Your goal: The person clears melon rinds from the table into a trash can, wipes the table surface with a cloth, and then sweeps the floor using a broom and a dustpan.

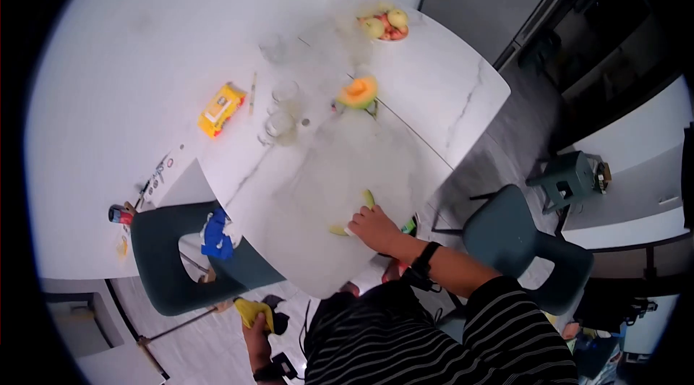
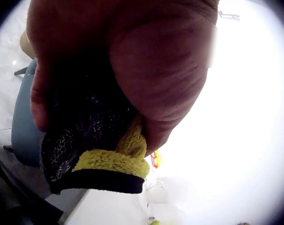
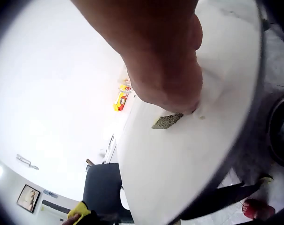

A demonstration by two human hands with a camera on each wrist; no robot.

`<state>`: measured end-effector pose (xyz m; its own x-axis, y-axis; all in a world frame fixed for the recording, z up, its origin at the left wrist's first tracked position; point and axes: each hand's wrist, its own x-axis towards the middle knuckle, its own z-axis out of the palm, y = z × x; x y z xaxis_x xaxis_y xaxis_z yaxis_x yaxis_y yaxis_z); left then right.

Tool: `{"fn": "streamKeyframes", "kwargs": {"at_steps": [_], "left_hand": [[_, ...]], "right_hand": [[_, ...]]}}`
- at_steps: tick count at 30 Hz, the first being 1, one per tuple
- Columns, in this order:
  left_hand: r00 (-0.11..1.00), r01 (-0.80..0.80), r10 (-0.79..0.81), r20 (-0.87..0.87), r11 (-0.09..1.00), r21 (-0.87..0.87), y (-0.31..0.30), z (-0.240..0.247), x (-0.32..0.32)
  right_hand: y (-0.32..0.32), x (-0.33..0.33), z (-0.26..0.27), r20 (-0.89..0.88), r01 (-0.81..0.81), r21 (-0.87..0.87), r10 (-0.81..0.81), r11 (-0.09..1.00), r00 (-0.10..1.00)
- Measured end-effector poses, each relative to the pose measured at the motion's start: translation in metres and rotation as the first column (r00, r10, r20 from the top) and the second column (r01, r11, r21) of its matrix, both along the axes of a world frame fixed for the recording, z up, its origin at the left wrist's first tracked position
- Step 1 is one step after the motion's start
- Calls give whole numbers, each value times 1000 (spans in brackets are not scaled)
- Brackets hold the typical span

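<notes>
My left hand [image 1: 256, 331] hangs beside the table and grips a yellow and black cloth [image 1: 253, 315]; in the left wrist view the fingers of the hand [image 2: 156, 61] curl round the dark mesh and yellow fluffy cloth [image 2: 109, 161]. Over the near part of the white table [image 1: 311, 240], my right hand [image 1: 376, 229] has curled fingers on a strip of melon rind [image 1: 337, 229]. Another green strip [image 1: 369, 199] shows just beyond the knuckles. From under the right hand [image 3: 165, 84], netted rind [image 3: 167, 121] sticks out in the right wrist view; the fingertips are hidden.
Farther back are a cut orange melon [image 1: 359, 92], a bowl of fruit [image 1: 390, 36] and glasses [image 1: 280, 125]. A yellow packet [image 1: 221, 109] lies at the left. Chairs [image 1: 163, 262] [image 1: 502, 229] flank the table. Whitish haze blurs parts of the tabletop.
</notes>
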<state>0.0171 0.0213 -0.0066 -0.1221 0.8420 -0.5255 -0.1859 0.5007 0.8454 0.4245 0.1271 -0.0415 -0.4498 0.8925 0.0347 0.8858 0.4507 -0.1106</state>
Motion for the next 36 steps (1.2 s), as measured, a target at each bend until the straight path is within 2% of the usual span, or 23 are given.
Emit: {"fn": "streamKeyframes", "kwargs": {"at_steps": [2, 4, 10, 11, 14, 17, 20, 21, 24, 25, 27, 28, 29, 30, 33, 36], "left_hand": [[1000, -16, 16, -4, 998, -54, -10, -2, 11], [994, 114, -114, 4, 993, -24, 7, 1, 24], [983, 179, -179, -40, 984, -18, 21, 17, 68], [982, 185, -185, -37, 983, -18, 22, 19, 73], [973, 228, -228, -42, 974, -2, 24, 22, 82], [958, 283, -282, -57, 959, 18, 25, 26, 90], [956, 292, -292, -24, 956, 25, 24, 33, 98], [957, 288, -289, 2, 957, 28, 25, 34, 102], [958, 286, -286, -6, 958, -15, 26, 34, 107], [961, 273, -272, -45, 962, 14, 27, 33, 109], [962, 254, -246, -121, 966, 55, 32, 32, 110], [959, 248, -237, -153, 967, 56, 38, 27, 104], [966, 212, -198, -167, 975, 72, 44, 26, 102], [971, 180, -162, -177, 980, 87, 52, 26, 102], [944, 225, -142, -297, 937, 268, 82, 31, 107], [691, 490, -128, -712, 806, 331, 103, 19, 117]], "right_hand": [[-44, 21, 4, -33, -2, -57, 0, 998, 999], [-84, 42, 4, -73, 3, -121, -12, 993, 997], [-163, 95, -11, -9, 197, -326, -211, 925, 977], [-164, 98, -13, 37, 214, -376, -217, 902, 976], [-157, 107, -48, 62, 274, -341, -270, 899, 961], [-148, 110, -52, -24, 436, -154, -444, 887, 896], [-136, 113, -54, -123, 523, -398, -608, 754, 784], [-134, 119, -55, -196, 504, -482, -648, 717, 736], [-143, 134, -42, -192, 532, -559, -723, 636, 664], [-147, 138, -31, -161, 531, -593, -735, 605, 658], [-163, 148, -43, -194, 542, -557, -733, 629, 652], [-166, 150, -38, -155, 552, -595, -757, 584, 635], [-178, 156, -60, -204, 537, -534, -716, 653, 668], [-180, 156, -53, -151, 533, -617, -752, 579, 641], [-194, 156, -55, -138, 529, -585, -718, 615, 682], [-189, 147, -43, -98, 521, -626, -721, 580, 686]]}}
